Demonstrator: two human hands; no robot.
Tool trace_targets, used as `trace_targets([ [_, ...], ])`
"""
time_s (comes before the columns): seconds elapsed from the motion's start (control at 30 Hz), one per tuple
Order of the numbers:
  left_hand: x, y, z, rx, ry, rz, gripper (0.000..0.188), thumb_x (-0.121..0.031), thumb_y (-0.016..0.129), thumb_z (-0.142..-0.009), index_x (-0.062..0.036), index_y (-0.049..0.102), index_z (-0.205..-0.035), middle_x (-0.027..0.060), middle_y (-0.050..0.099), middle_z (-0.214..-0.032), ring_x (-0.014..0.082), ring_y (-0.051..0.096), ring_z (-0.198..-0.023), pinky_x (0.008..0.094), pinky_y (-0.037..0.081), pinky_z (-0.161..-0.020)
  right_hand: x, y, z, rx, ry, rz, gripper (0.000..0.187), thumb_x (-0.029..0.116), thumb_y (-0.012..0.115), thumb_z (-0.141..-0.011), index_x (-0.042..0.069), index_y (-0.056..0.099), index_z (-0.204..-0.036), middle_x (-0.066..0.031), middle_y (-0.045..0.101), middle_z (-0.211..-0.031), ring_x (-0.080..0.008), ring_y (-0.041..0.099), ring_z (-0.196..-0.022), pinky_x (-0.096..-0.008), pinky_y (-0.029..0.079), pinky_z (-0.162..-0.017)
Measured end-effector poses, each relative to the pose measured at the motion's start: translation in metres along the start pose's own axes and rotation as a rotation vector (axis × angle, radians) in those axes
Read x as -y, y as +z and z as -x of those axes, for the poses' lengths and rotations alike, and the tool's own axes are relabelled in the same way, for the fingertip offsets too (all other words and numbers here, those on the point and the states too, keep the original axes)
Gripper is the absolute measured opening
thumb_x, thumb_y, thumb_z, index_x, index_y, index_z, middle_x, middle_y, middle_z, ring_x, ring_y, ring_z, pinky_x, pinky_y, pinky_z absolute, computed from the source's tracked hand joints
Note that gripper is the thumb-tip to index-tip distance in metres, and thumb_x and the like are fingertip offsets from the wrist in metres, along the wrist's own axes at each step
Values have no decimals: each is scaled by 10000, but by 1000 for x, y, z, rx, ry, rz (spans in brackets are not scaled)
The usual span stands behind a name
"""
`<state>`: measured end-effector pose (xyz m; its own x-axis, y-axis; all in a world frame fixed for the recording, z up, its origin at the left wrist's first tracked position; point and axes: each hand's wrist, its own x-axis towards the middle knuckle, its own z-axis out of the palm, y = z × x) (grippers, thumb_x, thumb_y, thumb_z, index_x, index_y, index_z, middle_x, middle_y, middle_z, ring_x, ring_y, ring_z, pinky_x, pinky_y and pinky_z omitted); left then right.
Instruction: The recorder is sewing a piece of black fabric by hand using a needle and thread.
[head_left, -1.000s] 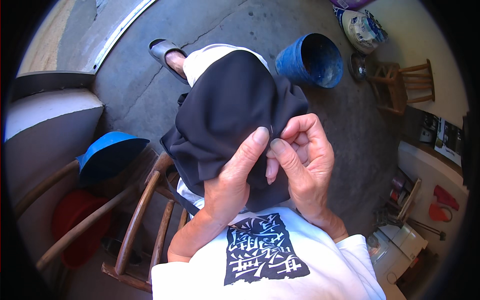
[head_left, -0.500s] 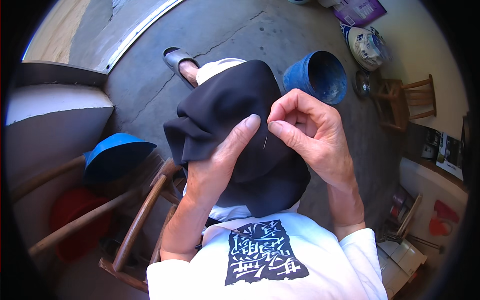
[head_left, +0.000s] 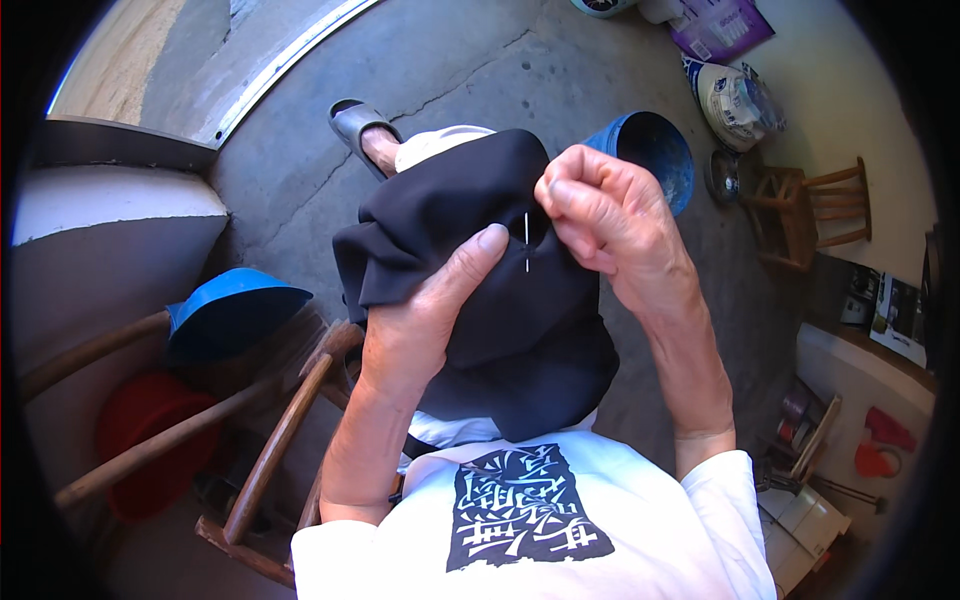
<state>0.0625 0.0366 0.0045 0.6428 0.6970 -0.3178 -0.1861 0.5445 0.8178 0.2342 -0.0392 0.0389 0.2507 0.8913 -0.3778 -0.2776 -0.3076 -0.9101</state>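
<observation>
A black cloth [head_left: 520, 350] is bunched over my lap. My left hand [head_left: 440, 295] grips it from the left, the thumb on top and the other fingers hidden beneath the fabric. Just right of that thumb, a thin sewing needle [head_left: 527, 228] shows as two bright lengths, its middle hidden by the cloth. My right hand [head_left: 615, 220] is beside the needle, apart from its upper end. Its fingers are curled and pinched together; whatever is between them, if anything, is too fine to make out.
A blue bucket [head_left: 660, 155] stands on the concrete floor beyond my right hand. To the left are a wooden chair [head_left: 280, 450], a blue plastic scoop [head_left: 235, 310] and a red basin [head_left: 160, 440]. A small wooden chair [head_left: 810, 205] and bags line the right wall.
My right hand has moved up and away from the needle it was pinching. The needle is now in the cloth, pointing straight up and down in view. The left hand stays nearly in place.
</observation>
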Motion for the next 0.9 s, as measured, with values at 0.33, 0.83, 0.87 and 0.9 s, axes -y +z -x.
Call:
trace_targets([
  [0.33,0,-7,-5,-5,-163,175,365,-121,712,-859,5,590,-1179,69,642,-1066,132,618,-949,268,495,-876,-6,10,2,-22,8,62,113,162,664,-899,52,651,-920,47,577,-731,15,415,-524,-131,276,-444],
  [0.83,-5,-15,-10,74,-166,127,448,-68,792,-745,35,622,-1147,145,679,-1017,225,679,-896,296,545,-840,18,-32,-13,-100,-127,-401,169,145,538,-974,-17,575,-944,-35,560,-834,-13,421,-473,-155,267,-362],
  [0.87,-6,-16,-9,69,-200,139,440,-62,792,-743,38,626,-1137,152,681,-1008,234,683,-890,301,549,-838,23,-43,-10,56,-129,-583,164,124,500,-986,-35,540,-975,-49,545,-838,-19,426,-469,-159,287,-356],
  [0.9,-8,-18,-9,61,-198,141,440,-62,792,-743,38,626,-1137,152,681,-1008,234,683,-890,301,549,-838,28,-54,-9,214,-127,-764,162,103,461,-999,-53,506,-1007,-64,530,-841,-25,431,-465,-162,306,-349],
])
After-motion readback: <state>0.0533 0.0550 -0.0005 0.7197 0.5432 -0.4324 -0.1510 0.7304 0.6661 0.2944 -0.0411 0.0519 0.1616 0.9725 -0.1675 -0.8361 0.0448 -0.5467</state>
